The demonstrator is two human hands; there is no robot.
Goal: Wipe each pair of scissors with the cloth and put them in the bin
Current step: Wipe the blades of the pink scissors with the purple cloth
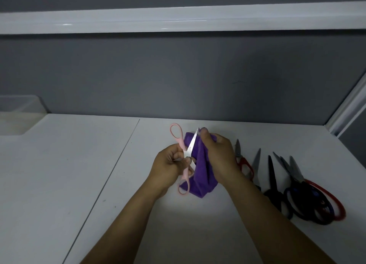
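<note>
Purple cloth [200,164] hangs from the right hand [219,155], its grip clenched on the fabric. The left hand [170,164] pinches one pair of pink scissors [185,155], spread open, at the pivot. At three o'clock, about five more scissors [293,186] lie bunched near the worktop [69,174] edge. Open room spreads toward nine o'clock; one translucent bin [19,105] sits at ten.

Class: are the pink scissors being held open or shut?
Open. The pink scissors in the left hand show handle loops spread far apart, and one blade points up alone.
</note>
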